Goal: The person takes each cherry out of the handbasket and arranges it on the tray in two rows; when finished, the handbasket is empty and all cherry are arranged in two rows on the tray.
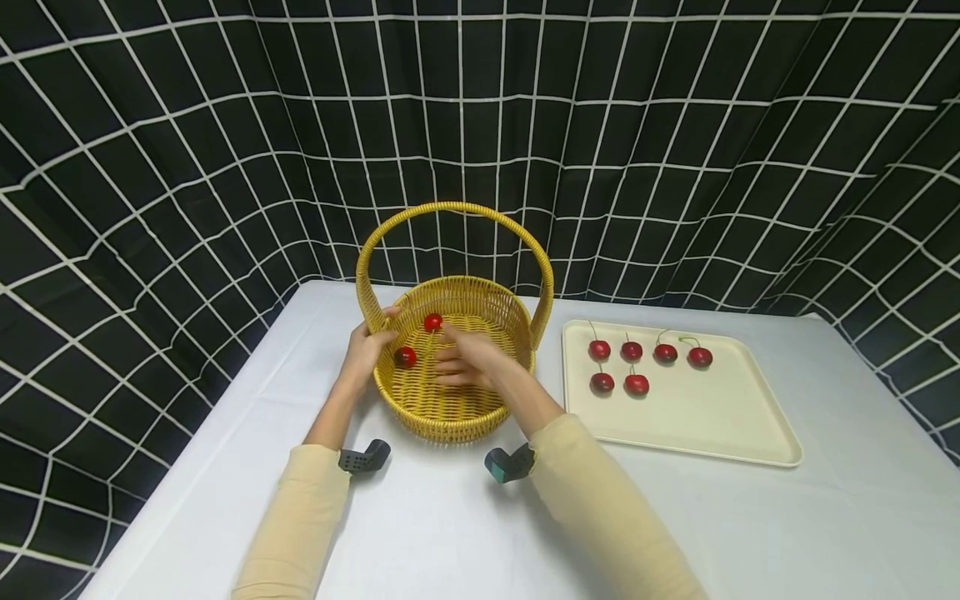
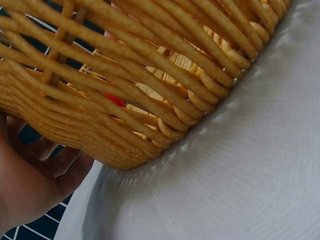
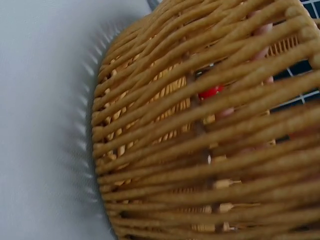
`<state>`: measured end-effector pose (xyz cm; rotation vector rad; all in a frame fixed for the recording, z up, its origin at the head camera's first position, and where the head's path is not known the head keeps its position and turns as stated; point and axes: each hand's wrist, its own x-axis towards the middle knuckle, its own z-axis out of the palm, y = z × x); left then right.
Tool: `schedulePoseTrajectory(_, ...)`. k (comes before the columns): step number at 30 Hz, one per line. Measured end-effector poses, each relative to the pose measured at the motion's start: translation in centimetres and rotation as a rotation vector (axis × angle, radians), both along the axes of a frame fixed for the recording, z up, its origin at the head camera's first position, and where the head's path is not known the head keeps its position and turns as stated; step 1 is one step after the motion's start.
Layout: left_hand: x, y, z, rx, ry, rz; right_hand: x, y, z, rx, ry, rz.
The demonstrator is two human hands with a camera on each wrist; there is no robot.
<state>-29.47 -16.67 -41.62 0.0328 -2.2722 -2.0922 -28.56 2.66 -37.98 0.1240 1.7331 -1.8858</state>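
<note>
A yellow woven basket (image 1: 450, 429) with a tall arched handle stands on the table. At its left side, by the foot of the handle, my left hand (image 1: 362, 354) grips the rim; in the left wrist view the fingers (image 2: 62, 162) bend against the outer weave. My right hand (image 1: 468, 358) reaches inside the basket, fingers loosely extended and apart. Just beyond its fingertips lies one red cherry (image 1: 432, 322), and another cherry (image 1: 405, 357) lies near the left wall. Through the weave in the right wrist view, a red cherry (image 3: 211, 91) shows partly; the right fingers are mostly hidden there.
To the basket's right, a cream tray (image 1: 720, 417) holds several dark red cherries (image 1: 636, 385) with stems, grouped toward its left and back. White cloth (image 1: 420, 533) covers the table. A black curtain with white grid lines (image 1: 465, 133) hangs behind and at both sides.
</note>
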Motion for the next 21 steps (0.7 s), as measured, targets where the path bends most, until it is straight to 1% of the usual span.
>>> schedulePoseTrajectory(8, 0.0, -0.1, 0.0, 0.001, -0.007, -0.002, -0.2, -1.1, 0.1, 0.042, 0.01, 0.057)
schedulePoseTrajectory(15, -0.1, 0.0, -0.1, 0.006, 0.01, 0.01, -0.5, -2.2, 0.2, 0.043, 0.004, 0.082)
schedulePoseTrajectory(21, -0.1, -0.1, -0.1, 0.014, 0.006, 0.009, -0.7, -2.9, -0.1, 0.038, -0.005, 0.132)
